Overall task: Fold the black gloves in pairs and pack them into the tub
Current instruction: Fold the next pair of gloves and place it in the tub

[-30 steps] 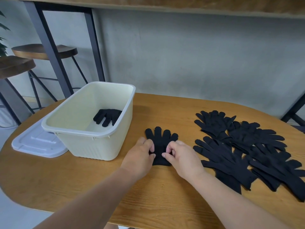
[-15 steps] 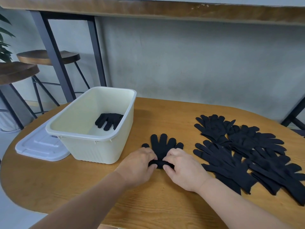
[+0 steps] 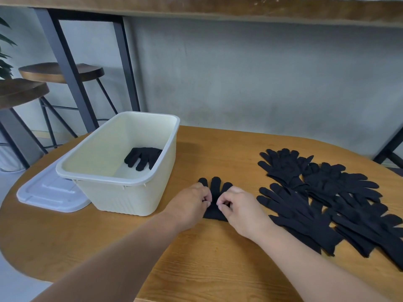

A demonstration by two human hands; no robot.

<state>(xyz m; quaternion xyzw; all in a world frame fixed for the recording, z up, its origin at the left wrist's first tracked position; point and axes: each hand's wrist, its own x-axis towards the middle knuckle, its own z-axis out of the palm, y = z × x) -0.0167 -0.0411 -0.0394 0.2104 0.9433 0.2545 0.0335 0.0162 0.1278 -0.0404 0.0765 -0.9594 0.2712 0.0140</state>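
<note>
Both grips, left hand [image 3: 192, 201] and right hand [image 3: 237, 205], pinch the glove pair [image 3: 214, 188] at frame centre on the worktop [image 3: 218, 258]; uneven pulls could skew the fold.

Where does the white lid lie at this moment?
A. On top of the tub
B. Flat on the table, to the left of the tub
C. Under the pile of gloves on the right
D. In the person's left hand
B. The white lid lies flat on the table left of the open tub, which partly hides it; nothing covers the tub.
</note>
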